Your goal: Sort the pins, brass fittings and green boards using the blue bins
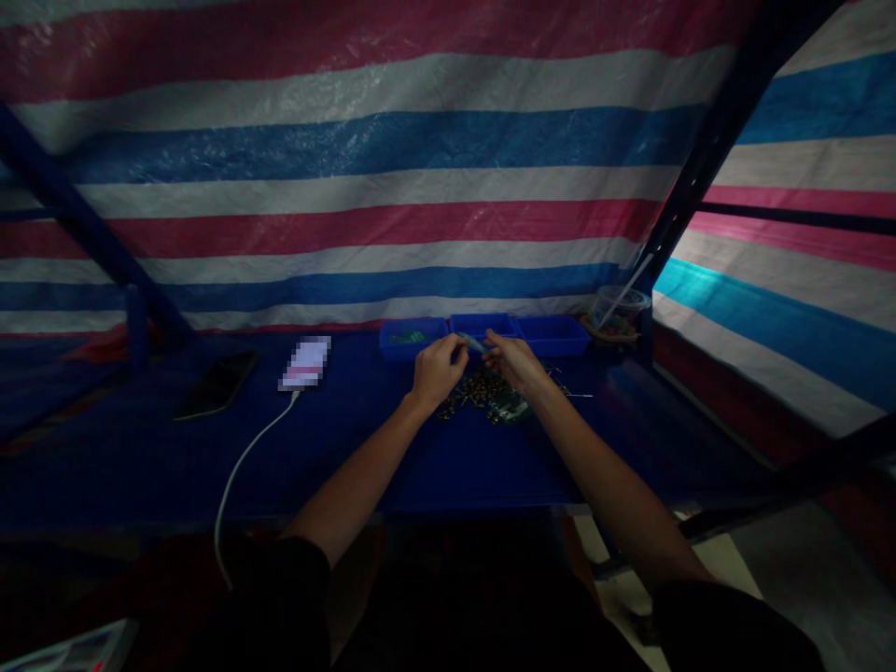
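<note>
Between my two hands is a small greenish piece point(472, 343), too small to make out well. My left hand point(439, 371) pinches its left end, and the fingers of my right hand point(512, 359) are closed at its right end. Below them a pile of small brass-coloured parts point(476, 392) lies on the blue table point(448, 471), with a clear greenish plastic bag point(509, 405) at its right side. Just behind my hands stand a left blue tray point(392, 350) with green pieces in it, a middle blue tray point(483, 324) and a right blue tray point(556, 336).
A lit phone point(305, 362) with a white cable point(242, 457) lies to the left, beside a dark phone point(217, 384). At the back right stands a clear plastic cup point(620, 301) with a straw. Striped sheeting point(392, 140) hangs behind the table.
</note>
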The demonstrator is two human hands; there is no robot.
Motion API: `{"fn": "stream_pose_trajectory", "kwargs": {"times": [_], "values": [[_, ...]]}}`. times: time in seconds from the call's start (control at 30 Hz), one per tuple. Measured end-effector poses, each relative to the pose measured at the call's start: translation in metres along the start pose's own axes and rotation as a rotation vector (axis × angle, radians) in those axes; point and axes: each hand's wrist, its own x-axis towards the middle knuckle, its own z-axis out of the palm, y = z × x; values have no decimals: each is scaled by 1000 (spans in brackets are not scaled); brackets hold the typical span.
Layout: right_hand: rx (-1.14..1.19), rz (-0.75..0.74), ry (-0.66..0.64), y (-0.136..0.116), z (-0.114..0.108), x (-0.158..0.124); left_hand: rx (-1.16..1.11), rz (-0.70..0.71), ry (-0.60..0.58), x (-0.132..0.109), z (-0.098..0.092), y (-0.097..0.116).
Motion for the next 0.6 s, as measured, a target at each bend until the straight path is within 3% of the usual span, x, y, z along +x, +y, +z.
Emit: {"fn": "stream_pose_trajectory", "kwargs": {"times": [0.07,0.13,0.3,0.37,0.47,0.53,0.6], "values": [[194,46,-60,-2,2,-1,-98,60,14,-1,0,1],[253,27,-33,-3,2,-1,-183,88,20,-1,0,1],[273,-90,275,-17,-8,17,-306,-19,-44,2,5,-7],[224,-241,460,-32,-10,26,-261,-71,-125,1,9,-12],[-34,-607,658,-62,-1,28,-119,-41,-248,-1,15,-12],[-300,-762,548,-78,14,20,-39,37,-324,-2,20,-6],[-607,-813,287,-88,30,8,9,122,-397,0,26,4]]}}
